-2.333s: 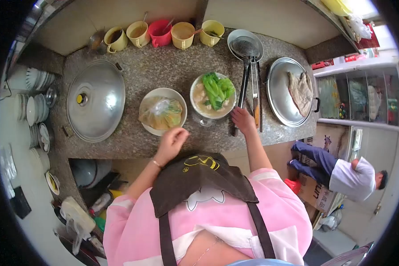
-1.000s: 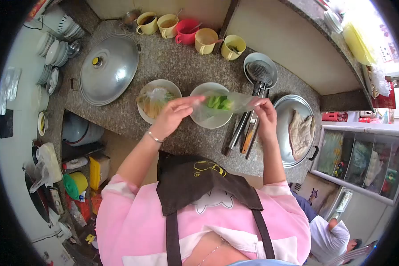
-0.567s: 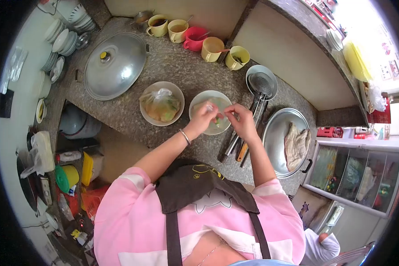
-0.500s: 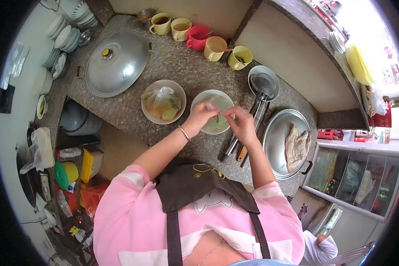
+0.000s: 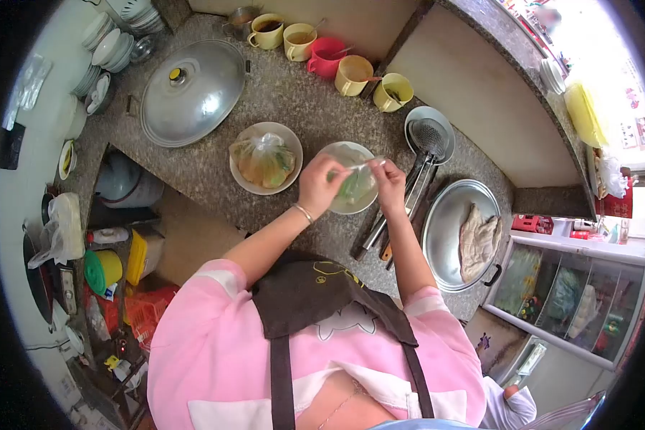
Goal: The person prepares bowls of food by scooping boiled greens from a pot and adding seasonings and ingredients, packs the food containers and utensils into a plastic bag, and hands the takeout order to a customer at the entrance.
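Both hands are over a white bowl (image 5: 347,207) of soup with green leaves, seen through a clear plastic bag (image 5: 352,179). My left hand (image 5: 322,184) pinches the bag's edge above the bowl's left side. On the right, my right hand (image 5: 388,184) grips the other end of the bag's edge, which is drawn taut between them. Left of it sits a second white bowl (image 5: 294,140) holding a tied clear bag of food (image 5: 264,159), touched by neither hand.
A domed metal lid (image 5: 201,93) lies at the left. Cups (image 5: 327,57) line the back wall. Strainers (image 5: 428,136) with long handles and a metal lid (image 5: 444,236) with a folded cloth (image 5: 479,242) are at right. A person's sleeve (image 5: 512,408) shows lower right.
The hands came from the counter's edge and the ladle handles to the soup bowl, where a clear bag now covers it. Since the last frames they have drawn the bag's edge apart. The view has turned.
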### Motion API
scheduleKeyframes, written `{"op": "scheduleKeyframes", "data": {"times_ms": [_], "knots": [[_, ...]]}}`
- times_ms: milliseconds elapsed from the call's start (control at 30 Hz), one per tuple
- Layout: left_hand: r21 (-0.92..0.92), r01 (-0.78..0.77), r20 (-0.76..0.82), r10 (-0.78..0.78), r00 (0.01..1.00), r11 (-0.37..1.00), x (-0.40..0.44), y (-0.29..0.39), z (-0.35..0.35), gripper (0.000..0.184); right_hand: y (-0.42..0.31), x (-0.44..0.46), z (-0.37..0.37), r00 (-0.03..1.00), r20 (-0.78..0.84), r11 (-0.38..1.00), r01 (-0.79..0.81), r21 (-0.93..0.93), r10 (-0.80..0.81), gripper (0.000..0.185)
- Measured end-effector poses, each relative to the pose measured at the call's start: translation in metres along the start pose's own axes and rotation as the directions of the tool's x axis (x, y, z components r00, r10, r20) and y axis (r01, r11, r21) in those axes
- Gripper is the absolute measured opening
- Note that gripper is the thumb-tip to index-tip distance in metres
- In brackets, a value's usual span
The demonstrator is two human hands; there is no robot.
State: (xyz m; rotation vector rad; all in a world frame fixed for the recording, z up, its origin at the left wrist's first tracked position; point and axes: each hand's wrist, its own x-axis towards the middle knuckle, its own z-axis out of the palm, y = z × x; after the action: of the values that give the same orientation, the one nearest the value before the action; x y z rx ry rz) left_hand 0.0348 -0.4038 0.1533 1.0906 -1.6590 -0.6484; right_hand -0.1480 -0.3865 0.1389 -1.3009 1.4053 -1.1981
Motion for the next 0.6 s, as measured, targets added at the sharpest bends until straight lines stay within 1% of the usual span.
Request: {"op": "scheduleKeyframes", "data": {"times_ms": [33, 67, 100, 133, 167, 200, 233, 300, 333, 367, 433, 467, 500, 533, 567, 600], "knots": [[-0.003, 0.004, 0.0, -0.004, 1.0, 1.0, -0.019, -0.019, -0.003, 0.013, 0.016, -0.001, -0.007, 0.978, -0.126, 0.977, -0.145, 0.157, 0.165, 0.019], [-0.008, 0.19, 0.103, -0.188, 0.977, 0.982, -0.042, -0.044, -0.011, 0.015, 0.026, 0.0, -0.012, 0.915, -0.222, 0.91, -0.257, 0.325, 0.337, 0.021], [0.007, 0.363, 0.2, -0.357, 0.912, 0.932, -0.045, -0.049, -0.018, 0.017, 0.028, -0.002, -0.015, 0.917, -0.222, 0.912, -0.251, 0.323, 0.331, 0.021], [0.006, 0.36, 0.197, -0.354, 0.914, 0.933, -0.043, -0.054, -0.016, 0.017, 0.03, -0.007, -0.017, 0.91, -0.211, 0.896, -0.269, 0.354, 0.357, 0.022], [-0.123, 0.447, 0.161, -0.426, 0.89, 0.886, -0.046, -0.058, -0.016, 0.017, 0.035, -0.013, -0.018, 0.899, -0.197, 0.875, -0.295, 0.384, 0.39, 0.023], [-0.248, 0.525, 0.139, -0.506, 0.851, 0.814, -0.051, -0.056, -0.02, 0.017, 0.031, -0.014, -0.015, 0.894, -0.221, 0.856, -0.264, 0.445, 0.391, 0.017], [-0.244, 0.538, 0.142, -0.519, 0.843, 0.807, -0.049, -0.053, -0.02, 0.017, 0.023, -0.014, -0.012, 0.889, -0.216, 0.851, -0.279, 0.445, 0.404, 0.017], [-0.53, 0.494, 0.133, -0.508, 0.851, 0.689, -0.021, -0.046, -0.005, 0.015, 0.003, -0.005, -0.01, 0.945, -0.159, 0.771, -0.129, 0.624, 0.287, 0.01], [-0.655, 0.527, 0.206, -0.544, 0.814, 0.541, -0.007, -0.032, -0.002, 0.014, -0.005, -0.002, -0.006, 0.965, -0.109, 0.731, -0.105, 0.674, 0.239, 0.008], [-0.658, 0.521, 0.201, -0.541, 0.817, 0.543, 0.001, -0.027, 0.002, 0.014, -0.014, 0.0, -0.002, 0.966, -0.108, 0.734, -0.102, 0.672, 0.233, 0.008], [-0.739, 0.594, 0.337, -0.588, 0.735, 0.319, 0.012, -0.021, 0.007, 0.016, -0.025, -0.001, 0.005, 0.988, 0.027, 0.756, -0.133, 0.641, 0.15, 0.007], [-0.705, 0.617, 0.371, -0.559, 0.742, 0.35, 0.016, -0.017, 0.008, 0.018, -0.024, -0.001, 0.007, 0.987, 0.035, 0.868, -0.154, 0.473, 0.157, 0.005], [-0.709, 0.614, 0.367, -0.561, 0.742, 0.348, 0.015, -0.016, 0.009, 0.018, -0.033, -0.002, 0.008, 0.987, 0.04, 0.869, -0.156, 0.47, 0.156, 0.005], [-0.682, 0.665, 0.477, -0.503, 0.72, 0.305, 0.014, -0.014, 0.009, 0.015, -0.049, -0.003, 0.009, 0.989, 0.136, 0.985, -0.083, 0.155, 0.062, 0.004], [-0.647, 0.715, 0.58, -0.437, 0.688, 0.266, 0.013, -0.013, 0.009, 0.012, -0.061, -0.003, 0.01, 0.967, 0.255, 0.985, 0.041, -0.165, 0.003, 0.005], [-0.638, 0.739, 0.612, -0.44, 0.657, 0.216, 0.01, -0.007, 0.008, 0.012, -0.067, -0.001, 0.007, 0.957, 0.289, 0.964, 0.111, -0.243, -0.037, 0.009]]}}
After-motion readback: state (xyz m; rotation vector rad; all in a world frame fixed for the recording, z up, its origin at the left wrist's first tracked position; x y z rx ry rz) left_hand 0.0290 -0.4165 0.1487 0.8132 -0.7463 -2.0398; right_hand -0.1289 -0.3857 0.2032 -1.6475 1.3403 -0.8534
